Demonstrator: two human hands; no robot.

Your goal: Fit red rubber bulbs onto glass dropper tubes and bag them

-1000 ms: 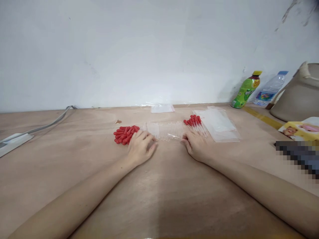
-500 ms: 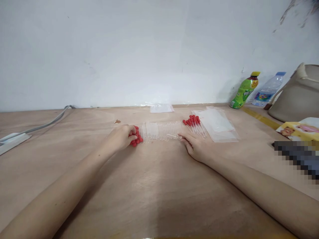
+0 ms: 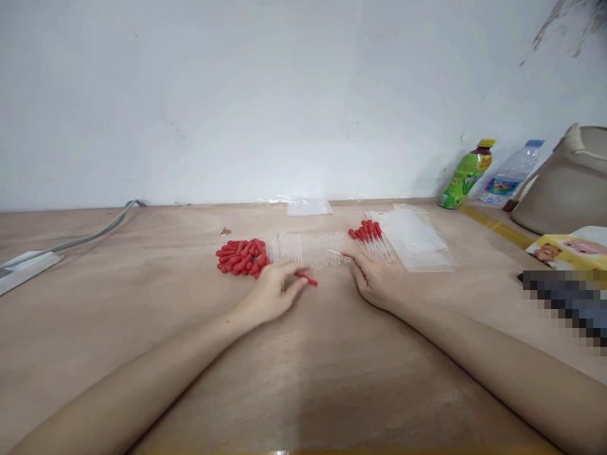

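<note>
Between the fingertips of my left hand is a red rubber bulb, held low over the table in front of a row of clear glass tubes. Behind and left of that hand lies a pile of red bulbs. My right hand pinches one thin clear tube at its right end, over the row. Just beyond my right hand, several tubes with red bulbs fitted lie side by side, next to clear plastic bags.
A small plastic bag lies by the wall. At the right are a green bottle, a clear bottle, a grey-brown bag, a yellow packet and a blurred dark object. A grey cable runs at the left.
My left hand has moved right and nearer, away from the red pile, with a red bulb in its fingers. The tube in my right hand has shifted slightly right.
</note>
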